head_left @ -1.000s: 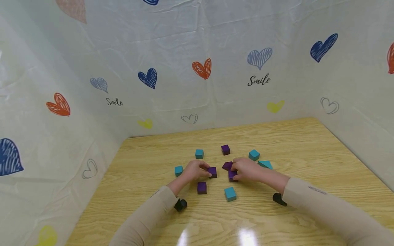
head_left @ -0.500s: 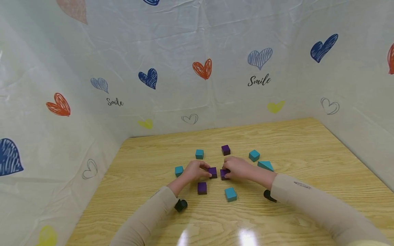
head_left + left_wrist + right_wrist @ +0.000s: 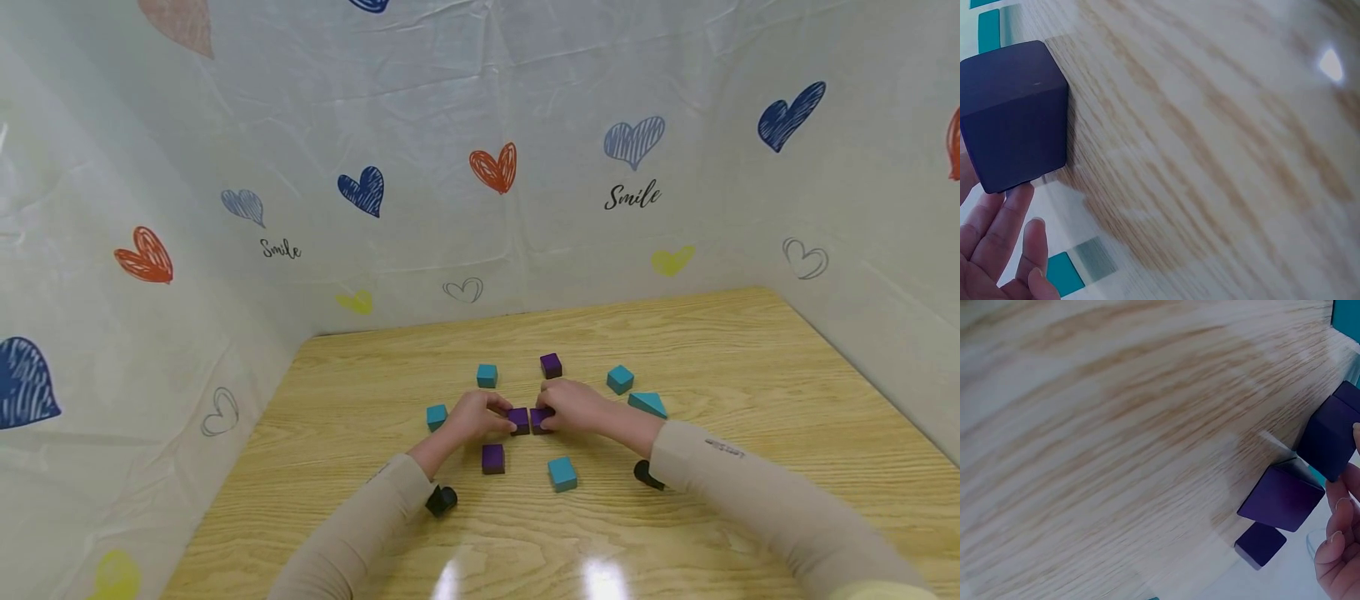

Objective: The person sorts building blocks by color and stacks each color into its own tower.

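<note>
On the wooden table, my left hand (image 3: 477, 414) pinches a purple cube (image 3: 519, 421) between thumb and fingers. My right hand (image 3: 576, 406) grips a second purple cube (image 3: 540, 420) just to its right, with only a thin gap between the two. In the right wrist view the gripped cube (image 3: 1329, 437) lies in front of a purple piece (image 3: 1282, 497) with a slanted face, which the right hand hides from the head view. One more purple cube (image 3: 492, 458) stands in front of the left hand; up close in the left wrist view, this cube (image 3: 1013, 119) covers the fingertips.
Behind the hands are a purple cube (image 3: 551, 365), a teal cube (image 3: 487, 376) and another teal cube (image 3: 620, 379). A teal triangle block (image 3: 647, 405) lies right, one teal cube (image 3: 437, 417) left, and one teal cube (image 3: 562, 474) in front. Heart-printed sheeting (image 3: 420, 258) surrounds the table.
My right hand has slid leftward with its purple cube, up close to the cube in my left hand. The slanted purple piece is now covered in the head view. The left hand has stayed put.
</note>
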The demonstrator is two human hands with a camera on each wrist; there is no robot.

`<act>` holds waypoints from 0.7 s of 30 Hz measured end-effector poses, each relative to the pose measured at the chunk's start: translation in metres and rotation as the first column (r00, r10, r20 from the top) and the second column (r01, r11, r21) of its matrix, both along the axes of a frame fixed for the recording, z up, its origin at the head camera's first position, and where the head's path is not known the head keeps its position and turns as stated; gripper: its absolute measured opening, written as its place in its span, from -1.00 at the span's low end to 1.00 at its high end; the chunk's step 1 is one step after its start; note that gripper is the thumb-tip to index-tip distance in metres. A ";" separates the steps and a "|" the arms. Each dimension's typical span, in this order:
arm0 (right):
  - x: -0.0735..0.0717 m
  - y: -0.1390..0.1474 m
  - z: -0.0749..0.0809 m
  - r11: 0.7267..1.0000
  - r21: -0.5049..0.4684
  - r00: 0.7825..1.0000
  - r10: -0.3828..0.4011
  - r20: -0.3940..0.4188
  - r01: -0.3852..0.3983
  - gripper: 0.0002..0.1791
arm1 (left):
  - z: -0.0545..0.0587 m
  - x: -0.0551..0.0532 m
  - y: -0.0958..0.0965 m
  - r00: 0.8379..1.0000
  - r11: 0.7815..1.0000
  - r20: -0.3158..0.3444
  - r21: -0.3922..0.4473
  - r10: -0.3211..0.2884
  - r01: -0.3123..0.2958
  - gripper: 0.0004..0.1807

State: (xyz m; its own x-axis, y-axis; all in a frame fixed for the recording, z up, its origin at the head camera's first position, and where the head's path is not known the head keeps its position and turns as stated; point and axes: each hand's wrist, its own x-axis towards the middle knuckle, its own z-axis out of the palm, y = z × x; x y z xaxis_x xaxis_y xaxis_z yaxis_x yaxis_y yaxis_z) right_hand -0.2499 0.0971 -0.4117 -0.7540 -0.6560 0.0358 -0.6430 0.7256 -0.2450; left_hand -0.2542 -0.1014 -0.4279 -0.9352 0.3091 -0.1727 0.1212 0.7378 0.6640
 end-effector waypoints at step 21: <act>-0.005 -0.004 -0.001 1.000 0.004 0.999 -0.016 0.030 0.016 -0.77 | -0.002 -0.001 -0.001 1.000 1.000 0.002 0.015 0.004 -0.004 -0.69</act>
